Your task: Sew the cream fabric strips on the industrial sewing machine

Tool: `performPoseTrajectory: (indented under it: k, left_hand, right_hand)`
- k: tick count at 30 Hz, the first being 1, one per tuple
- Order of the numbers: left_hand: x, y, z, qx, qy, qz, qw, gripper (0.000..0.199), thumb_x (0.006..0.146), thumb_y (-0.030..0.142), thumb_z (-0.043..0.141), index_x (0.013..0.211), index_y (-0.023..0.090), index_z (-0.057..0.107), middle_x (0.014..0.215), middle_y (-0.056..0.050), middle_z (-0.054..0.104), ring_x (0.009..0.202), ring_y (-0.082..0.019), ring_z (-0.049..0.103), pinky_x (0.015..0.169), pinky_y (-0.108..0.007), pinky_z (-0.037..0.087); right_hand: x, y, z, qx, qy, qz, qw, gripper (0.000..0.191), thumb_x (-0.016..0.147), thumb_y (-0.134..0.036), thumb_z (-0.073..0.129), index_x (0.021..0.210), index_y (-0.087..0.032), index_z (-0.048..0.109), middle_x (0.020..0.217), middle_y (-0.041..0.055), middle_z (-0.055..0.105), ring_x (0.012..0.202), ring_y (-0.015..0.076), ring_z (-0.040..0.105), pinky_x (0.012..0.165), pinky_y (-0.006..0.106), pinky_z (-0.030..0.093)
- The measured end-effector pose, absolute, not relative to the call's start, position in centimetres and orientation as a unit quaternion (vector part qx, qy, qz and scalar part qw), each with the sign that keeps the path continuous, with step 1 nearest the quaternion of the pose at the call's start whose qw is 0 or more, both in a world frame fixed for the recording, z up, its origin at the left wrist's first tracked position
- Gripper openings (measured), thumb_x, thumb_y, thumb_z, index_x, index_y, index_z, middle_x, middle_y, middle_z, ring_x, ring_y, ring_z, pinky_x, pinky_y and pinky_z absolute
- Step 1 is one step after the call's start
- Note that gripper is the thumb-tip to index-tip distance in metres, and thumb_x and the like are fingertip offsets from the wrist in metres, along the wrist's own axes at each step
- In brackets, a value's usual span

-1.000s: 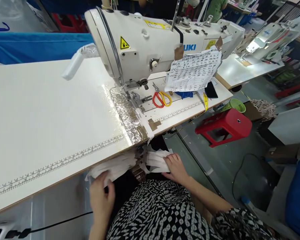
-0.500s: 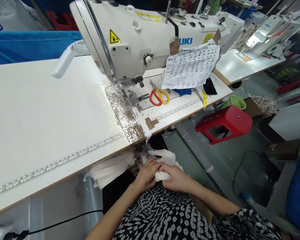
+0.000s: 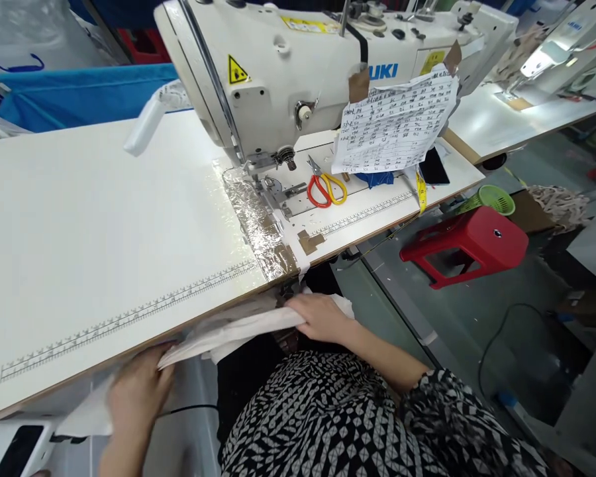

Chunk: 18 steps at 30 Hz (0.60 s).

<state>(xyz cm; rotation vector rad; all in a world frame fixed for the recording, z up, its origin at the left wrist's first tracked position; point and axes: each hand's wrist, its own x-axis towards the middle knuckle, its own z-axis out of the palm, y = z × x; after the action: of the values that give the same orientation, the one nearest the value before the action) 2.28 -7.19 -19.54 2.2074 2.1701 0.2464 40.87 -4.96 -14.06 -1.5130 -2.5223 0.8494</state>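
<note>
White fabric [image 3: 248,326] stretches below the table's front edge between both hands. My left hand [image 3: 142,384], slightly blurred, is closed on its left end at the lower left, and more white cloth hangs beside that wrist. Near the table edge under the sewing machine [image 3: 263,73], my right hand [image 3: 322,318] is closed on the other end of the fabric. Red-and-yellow handled scissors [image 3: 325,189] lie on the machine bed, right of the needle area.
The white table [image 3: 104,232] has a printed ruler along its front edge. A handwritten sheet [image 3: 397,122] hangs on the machine. Beyond it lie a phone [image 3: 434,167] and a tape measure [image 3: 421,192]. A red stool [image 3: 477,245] and green basket [image 3: 495,199] stand right.
My hands were together in front of my body around a white bundle. My left hand has moved far left, and the fabric is now stretched out between them. The view has shifted slightly.
</note>
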Motion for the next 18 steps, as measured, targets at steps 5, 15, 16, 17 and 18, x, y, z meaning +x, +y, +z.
performPoseTrajectory:
  k: [5, 15, 16, 17, 18]
  left_hand:
    - [4.8, -7.5, -25.5, 0.667, 0.728, 0.004, 0.160, 0.078, 0.080, 0.046, 0.038, 0.135, -0.008, 0.050, 0.128, -0.033, 0.060, 0.126, -0.045, 0.053, 0.103, -0.058, 0.047]
    - [19.6, -8.4, -16.2, 0.596, 0.533, 0.198, 0.567, 0.048, 0.094, 0.058, 0.042, 0.095, 0.020, 0.071, 0.105, -0.011, 0.073, 0.104, -0.030, 0.065, 0.102, -0.047, 0.049]
    - [21.8, -8.4, -16.0, 0.563, 0.495, 0.194, 0.633, 0.049, 0.093, 0.061, 0.043, 0.093, 0.020, 0.070, 0.106, -0.011, 0.073, 0.105, -0.029, 0.064, 0.104, -0.045, 0.047]
    - [23.8, -8.4, -15.9, 0.526, 0.466, 0.210, 0.680, 0.050, 0.091, 0.064, 0.047, 0.090, 0.019, 0.068, 0.103, -0.010, 0.073, 0.104, -0.028, 0.064, 0.103, -0.044, 0.048]
    - [25.4, -8.4, -15.8, 0.479, 0.443, 0.230, 0.722, 0.050, 0.090, 0.066, 0.049, 0.088, 0.018, 0.066, 0.099, -0.009, 0.072, 0.100, -0.026, 0.064, 0.099, -0.041, 0.049]
  right_hand:
    - [44.1, -3.7, -18.4, -0.630, -0.744, 0.221, -0.029, 0.022, 0.086, -0.022, 0.067, 0.107, -0.015, 0.069, 0.107, 0.0162, 0.069, 0.104, 0.0305, 0.061, 0.089, 0.040, 0.043]
    - [46.1, -8.7, -16.4, -0.671, -0.689, 0.258, 0.087, 0.020, 0.101, -0.027, 0.046, 0.090, -0.019, 0.061, 0.083, 0.0021, 0.068, 0.076, 0.0164, 0.063, 0.071, 0.026, 0.044]
    - [45.7, -9.6, -15.4, -0.653, -0.693, 0.280, 0.118, 0.021, 0.101, -0.029, 0.047, 0.089, -0.020, 0.061, 0.081, 0.0010, 0.068, 0.073, 0.0153, 0.062, 0.068, 0.025, 0.044]
    - [45.4, -10.4, -14.2, -0.624, -0.707, 0.299, 0.146, 0.021, 0.100, -0.031, 0.049, 0.086, -0.021, 0.061, 0.079, 0.0002, 0.067, 0.071, 0.0147, 0.061, 0.067, 0.025, 0.044]
    - [45.1, -11.2, -13.1, -0.588, -0.729, 0.307, 0.169, 0.022, 0.100, -0.031, 0.051, 0.083, -0.021, 0.062, 0.079, 0.0000, 0.068, 0.071, 0.0147, 0.061, 0.068, 0.026, 0.044]
